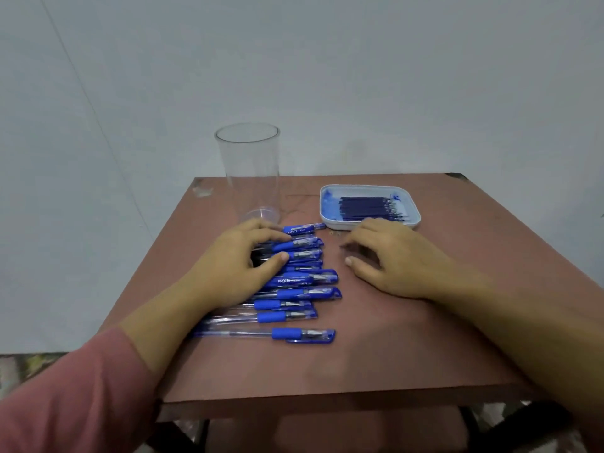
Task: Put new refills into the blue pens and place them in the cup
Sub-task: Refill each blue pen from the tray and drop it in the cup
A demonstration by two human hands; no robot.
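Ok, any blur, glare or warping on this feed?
Head view: motion smears the fingertips of the right hand; the left hand, curled over the blue clear-barrelled pens, is sharper; wide-angle warp splays the edges of the brown table; soft light, no hard glare; the tall clear plastic cup reads faint.

We see a reddish-brown tabletop (392, 348) beneath the fingers (268, 237), worn at its 2 far corners, and a pale wall (359, 76) beyond them.

Left hand (242, 259) arched over blue pens (304, 292); right hand (398, 256) on table (359, 361) near refill tray (362, 187); clear cup (250, 171) behind pens.
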